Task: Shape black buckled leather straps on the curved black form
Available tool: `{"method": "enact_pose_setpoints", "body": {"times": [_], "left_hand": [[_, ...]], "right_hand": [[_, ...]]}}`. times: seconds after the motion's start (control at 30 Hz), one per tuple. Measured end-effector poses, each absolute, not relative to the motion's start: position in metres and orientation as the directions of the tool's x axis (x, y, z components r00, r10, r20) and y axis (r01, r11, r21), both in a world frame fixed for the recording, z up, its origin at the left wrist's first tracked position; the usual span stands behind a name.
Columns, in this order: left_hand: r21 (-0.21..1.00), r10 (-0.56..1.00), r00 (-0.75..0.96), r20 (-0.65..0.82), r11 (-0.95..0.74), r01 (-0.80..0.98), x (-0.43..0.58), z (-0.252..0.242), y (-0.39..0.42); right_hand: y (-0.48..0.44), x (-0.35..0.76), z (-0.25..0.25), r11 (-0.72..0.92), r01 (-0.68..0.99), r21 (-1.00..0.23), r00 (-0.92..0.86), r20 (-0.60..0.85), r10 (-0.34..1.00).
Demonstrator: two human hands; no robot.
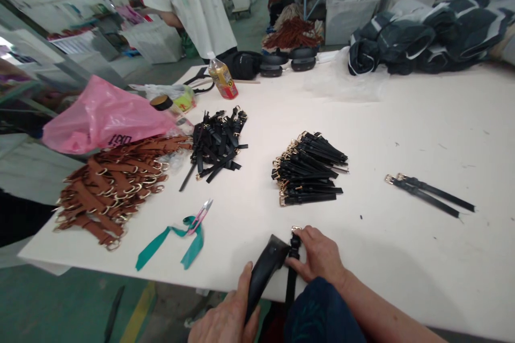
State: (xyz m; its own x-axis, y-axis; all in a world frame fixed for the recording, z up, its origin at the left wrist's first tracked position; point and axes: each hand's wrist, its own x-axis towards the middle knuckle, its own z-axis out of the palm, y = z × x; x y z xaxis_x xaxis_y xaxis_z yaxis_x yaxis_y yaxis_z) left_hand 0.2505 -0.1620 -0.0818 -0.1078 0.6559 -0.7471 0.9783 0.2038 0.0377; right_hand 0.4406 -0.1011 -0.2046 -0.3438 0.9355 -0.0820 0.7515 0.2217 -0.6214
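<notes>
My left hand (227,316) is wrapped round the handle of a black handheld tool (263,273). The tool's wide tip is beside a black strap (291,278) with a gold buckle. My right hand (322,257) pinches this strap near its buckle, at the table's front edge. Behind the hands lies a fanned stack of black buckled straps (308,169). Farther left is a loose heap of black straps (219,139). Two more black straps (430,193) lie side by side on the right.
Pink-handled snips (197,221) with teal ribbon (193,249) lie on the white table (249,214). Brown straps with metal rings (104,187), a pink bag (104,118) and a bottle (222,77) stand left. Dark rolled bundles (426,37) are at the back right. A person (193,5) stands beyond.
</notes>
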Motion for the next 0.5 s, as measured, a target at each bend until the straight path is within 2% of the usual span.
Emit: {"method": "enact_pose_setpoints", "body": {"times": [0.1,0.27,0.5], "left_hand": [[0.044,0.677,-0.112,-0.727,0.209,0.977,0.251,-0.083,-0.165],[0.010,0.678,-0.141,-0.722,0.213,0.977,0.256,-0.086,-0.168],[-0.016,0.653,-0.151,-0.742,0.208,0.978,0.262,-0.083,-0.172]], "right_hand": [[-0.102,0.436,-0.203,0.232,0.759,-0.608,-0.357,-0.091,0.930],[-0.104,0.443,-0.211,0.272,0.691,-0.669,-0.400,-0.041,0.916],[-0.111,0.450,-0.224,0.345,0.596,-0.725,-0.387,0.118,0.915]]}}
